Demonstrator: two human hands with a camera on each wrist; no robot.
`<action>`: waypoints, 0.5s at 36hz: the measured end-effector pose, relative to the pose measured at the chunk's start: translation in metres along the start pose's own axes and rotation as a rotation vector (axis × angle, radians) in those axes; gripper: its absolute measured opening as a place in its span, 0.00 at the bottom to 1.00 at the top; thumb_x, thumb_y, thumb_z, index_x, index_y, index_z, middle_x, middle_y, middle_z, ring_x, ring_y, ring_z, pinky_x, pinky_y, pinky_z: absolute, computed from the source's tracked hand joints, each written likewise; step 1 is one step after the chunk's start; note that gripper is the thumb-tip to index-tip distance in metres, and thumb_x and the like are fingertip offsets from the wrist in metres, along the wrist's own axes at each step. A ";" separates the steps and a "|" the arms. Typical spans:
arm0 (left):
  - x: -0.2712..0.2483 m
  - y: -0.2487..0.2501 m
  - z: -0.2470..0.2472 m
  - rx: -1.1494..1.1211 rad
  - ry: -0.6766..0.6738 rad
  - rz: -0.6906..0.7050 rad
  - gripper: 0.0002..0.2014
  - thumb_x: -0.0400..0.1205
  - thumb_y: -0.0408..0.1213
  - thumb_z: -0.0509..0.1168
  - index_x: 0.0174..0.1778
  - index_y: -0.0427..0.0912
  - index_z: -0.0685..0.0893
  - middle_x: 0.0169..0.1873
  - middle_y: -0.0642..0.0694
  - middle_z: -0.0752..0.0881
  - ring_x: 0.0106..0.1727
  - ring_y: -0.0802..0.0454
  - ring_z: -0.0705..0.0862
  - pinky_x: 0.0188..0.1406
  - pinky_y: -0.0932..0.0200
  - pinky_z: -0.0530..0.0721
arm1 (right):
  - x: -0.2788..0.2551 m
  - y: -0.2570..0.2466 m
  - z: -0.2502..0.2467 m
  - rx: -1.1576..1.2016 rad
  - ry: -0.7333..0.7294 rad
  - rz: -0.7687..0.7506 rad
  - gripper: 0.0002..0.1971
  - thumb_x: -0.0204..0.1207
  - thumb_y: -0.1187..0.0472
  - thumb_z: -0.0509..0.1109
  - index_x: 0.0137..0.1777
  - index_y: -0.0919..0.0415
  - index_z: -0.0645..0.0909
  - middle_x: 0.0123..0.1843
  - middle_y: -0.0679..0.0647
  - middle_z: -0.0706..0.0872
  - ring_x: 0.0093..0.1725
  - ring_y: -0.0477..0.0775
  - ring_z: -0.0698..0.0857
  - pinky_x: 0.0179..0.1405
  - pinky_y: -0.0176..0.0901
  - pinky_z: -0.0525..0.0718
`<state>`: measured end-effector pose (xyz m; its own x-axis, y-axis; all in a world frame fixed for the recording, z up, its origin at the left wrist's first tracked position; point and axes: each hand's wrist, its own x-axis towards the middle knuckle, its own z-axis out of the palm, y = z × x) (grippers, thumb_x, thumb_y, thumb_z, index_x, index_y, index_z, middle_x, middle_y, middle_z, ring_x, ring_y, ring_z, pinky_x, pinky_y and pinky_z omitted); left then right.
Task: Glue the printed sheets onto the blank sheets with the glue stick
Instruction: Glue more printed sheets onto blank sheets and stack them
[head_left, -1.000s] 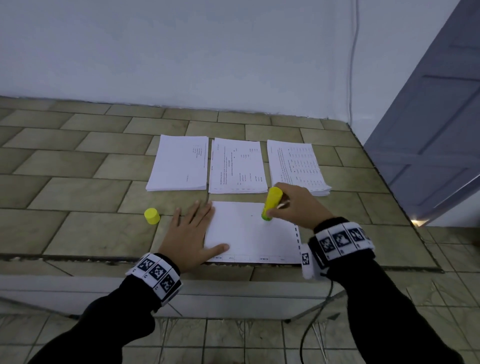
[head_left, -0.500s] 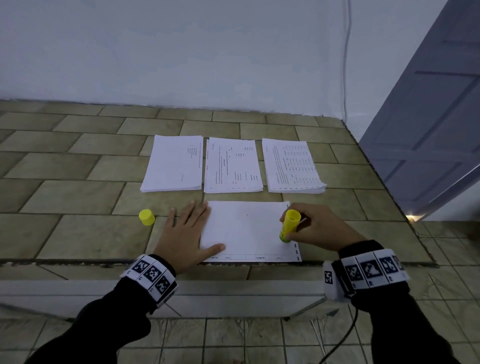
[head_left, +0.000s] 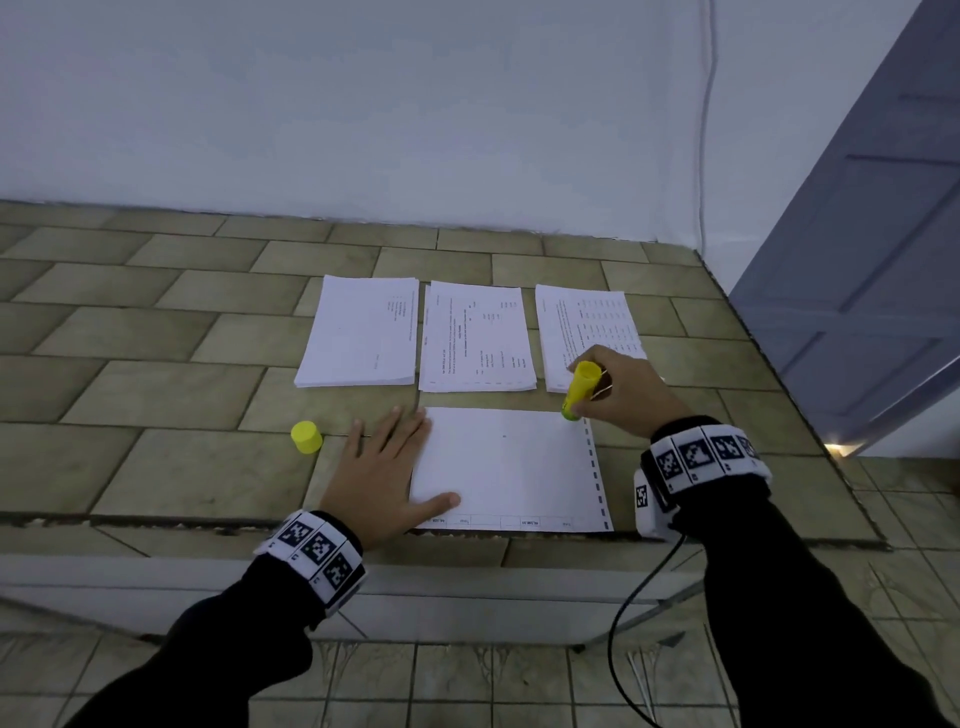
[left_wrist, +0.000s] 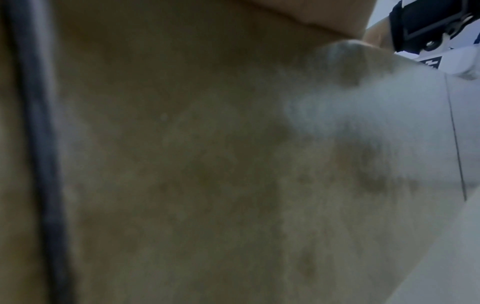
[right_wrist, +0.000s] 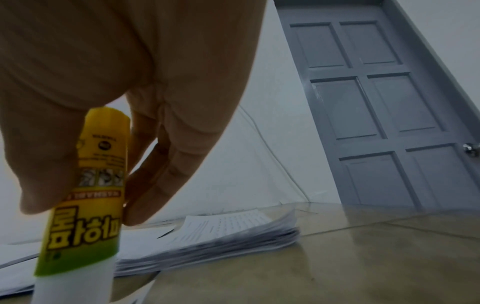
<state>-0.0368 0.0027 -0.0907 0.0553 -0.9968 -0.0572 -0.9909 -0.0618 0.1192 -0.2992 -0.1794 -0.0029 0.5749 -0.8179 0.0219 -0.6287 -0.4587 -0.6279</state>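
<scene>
A white sheet (head_left: 509, 467) lies near the front edge of the tiled counter (head_left: 156, 467), its face blank with a printed strip along the front. My left hand (head_left: 387, 462) rests flat on its left edge, fingers straight. My right hand (head_left: 618, 389) grips a yellow glue stick (head_left: 579, 389), tilted, with its tip down on the sheet's far right corner. In the right wrist view the glue stick (right_wrist: 88, 195) is pinched between thumb and fingers. Three stacks of printed sheets lie behind: left (head_left: 363, 332), middle (head_left: 475, 338), right (head_left: 582, 327).
The yellow glue cap (head_left: 306, 437) stands on the counter left of my left hand. A white wall backs the counter. A grey door (head_left: 857, 291) stands to the right, a black cable (head_left: 623, 623) hangs below the counter's front edge, and tiled floor lies underneath.
My right hand moved the glue stick across the sheet, from its far middle to its near right side, then up to the far right corner. The left hand stayed flat on the sheet.
</scene>
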 end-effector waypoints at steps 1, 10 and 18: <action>0.000 0.000 0.000 -0.001 0.002 0.001 0.60 0.65 0.84 0.27 0.87 0.46 0.50 0.86 0.53 0.48 0.86 0.51 0.41 0.83 0.36 0.39 | -0.002 0.000 -0.002 -0.023 -0.005 0.013 0.20 0.65 0.63 0.82 0.55 0.56 0.80 0.46 0.50 0.85 0.45 0.49 0.84 0.39 0.32 0.79; 0.000 0.000 0.001 -0.001 0.002 -0.002 0.60 0.65 0.84 0.26 0.87 0.46 0.49 0.86 0.53 0.47 0.86 0.52 0.41 0.83 0.36 0.38 | -0.030 0.009 -0.013 -0.605 -0.086 0.112 0.17 0.74 0.49 0.73 0.61 0.52 0.83 0.56 0.49 0.86 0.52 0.49 0.83 0.50 0.39 0.77; -0.001 0.001 -0.001 0.024 -0.019 0.002 0.61 0.64 0.84 0.23 0.87 0.46 0.47 0.86 0.53 0.43 0.86 0.52 0.39 0.83 0.36 0.37 | -0.036 0.024 -0.016 -0.353 0.071 0.231 0.13 0.77 0.55 0.72 0.57 0.58 0.80 0.51 0.54 0.85 0.47 0.53 0.83 0.46 0.44 0.79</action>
<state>-0.0374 0.0032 -0.0893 0.0509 -0.9959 -0.0754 -0.9937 -0.0580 0.0957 -0.3433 -0.1665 -0.0059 0.3687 -0.9292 -0.0270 -0.8845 -0.3417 -0.3177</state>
